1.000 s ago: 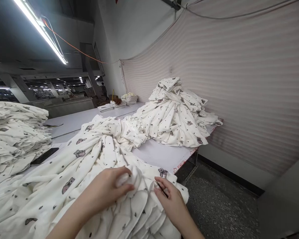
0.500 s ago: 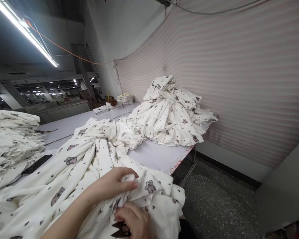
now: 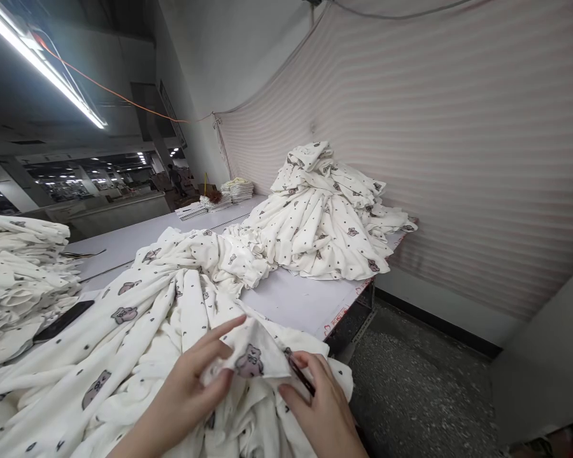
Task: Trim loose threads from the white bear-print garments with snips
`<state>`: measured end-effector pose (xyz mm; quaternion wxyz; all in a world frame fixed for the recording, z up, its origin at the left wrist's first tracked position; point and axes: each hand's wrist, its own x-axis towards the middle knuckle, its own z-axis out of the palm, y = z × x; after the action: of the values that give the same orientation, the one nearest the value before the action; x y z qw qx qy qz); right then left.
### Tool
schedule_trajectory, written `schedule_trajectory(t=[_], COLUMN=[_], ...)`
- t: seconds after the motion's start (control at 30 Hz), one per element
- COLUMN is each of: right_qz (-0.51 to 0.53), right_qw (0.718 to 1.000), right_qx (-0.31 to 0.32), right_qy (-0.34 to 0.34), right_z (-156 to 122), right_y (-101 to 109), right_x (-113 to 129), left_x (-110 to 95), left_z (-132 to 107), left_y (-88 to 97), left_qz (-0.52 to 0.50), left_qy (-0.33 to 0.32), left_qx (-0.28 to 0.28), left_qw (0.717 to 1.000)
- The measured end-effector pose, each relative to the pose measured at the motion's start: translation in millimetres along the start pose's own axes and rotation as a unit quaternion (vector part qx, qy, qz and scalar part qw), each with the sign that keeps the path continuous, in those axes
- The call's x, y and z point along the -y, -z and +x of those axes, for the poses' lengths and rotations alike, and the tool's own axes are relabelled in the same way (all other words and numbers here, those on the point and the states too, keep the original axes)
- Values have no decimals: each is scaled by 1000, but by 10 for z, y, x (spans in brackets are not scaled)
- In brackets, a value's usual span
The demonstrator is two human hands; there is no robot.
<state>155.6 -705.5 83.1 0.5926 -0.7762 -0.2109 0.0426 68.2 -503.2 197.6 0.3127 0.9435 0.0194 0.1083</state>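
Bare left hand, bare right hand; slender fingers, short nails; forearms bare to frame edge.

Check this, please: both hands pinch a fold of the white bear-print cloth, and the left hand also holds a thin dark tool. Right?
Not quite. In the head view the thin dark tool lies in the right hand, not the left hand. Both hands do pinch a fold of the white bear-print cloth.
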Motion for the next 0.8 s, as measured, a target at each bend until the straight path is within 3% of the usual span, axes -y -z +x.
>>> schedule_trajectory(t=[0.07, 0.13, 0.23, 0.33, 0.4, 0.5, 0.67, 0.8], right_qz=[13, 47, 88, 76, 26, -40, -21, -67], right_qw=[999, 996, 992, 996, 997, 987, 982, 974], right_qx=[9, 13, 28, 25, -10, -44, 63, 81], right_qy=[38, 74, 88, 50, 75, 149, 179, 199], right_z=[8, 0, -17, -22, -25, -50, -136, -168], right_y=[-85, -146, -179, -179, -166, -119, -44, -81], right_x=[95, 176, 242, 259, 273, 324, 441, 504], left_x=[40, 39, -34, -98, -98, -57, 12, 33], left_z=[-59, -124, -220, -289, -322, -366, -424, -444], left_y=[99, 162, 138, 14, -67, -140, -214, -265], left_qz=[-115, -127, 37, 189, 209, 160, 122, 155], left_qy=[20, 30, 17, -31, -77, -108, -144, -175], left_qx=[-2, 30, 81, 91, 54, -9, -89, -113], left_qw=[993, 991, 996, 977, 973, 981, 978, 966])
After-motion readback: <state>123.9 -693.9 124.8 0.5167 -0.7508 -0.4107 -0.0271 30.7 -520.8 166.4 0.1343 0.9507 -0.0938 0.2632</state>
